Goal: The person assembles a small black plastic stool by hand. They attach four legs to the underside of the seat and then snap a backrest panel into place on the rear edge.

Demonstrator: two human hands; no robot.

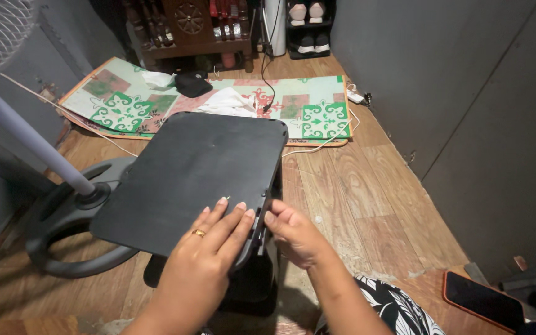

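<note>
A flat black board with rounded corners rests on a black stand in front of me. My left hand, wearing a gold ring, lies palm down on the board's near right corner with fingers spread. My right hand is at the board's right edge, fingers curled against the side just under the top. I cannot tell whether it grips a part there.
A standing fan's round black base and white pole are at the left. A patterned mat with cloths and a cable lies beyond. A phone in an orange case lies at the right. Grey walls close in on the right.
</note>
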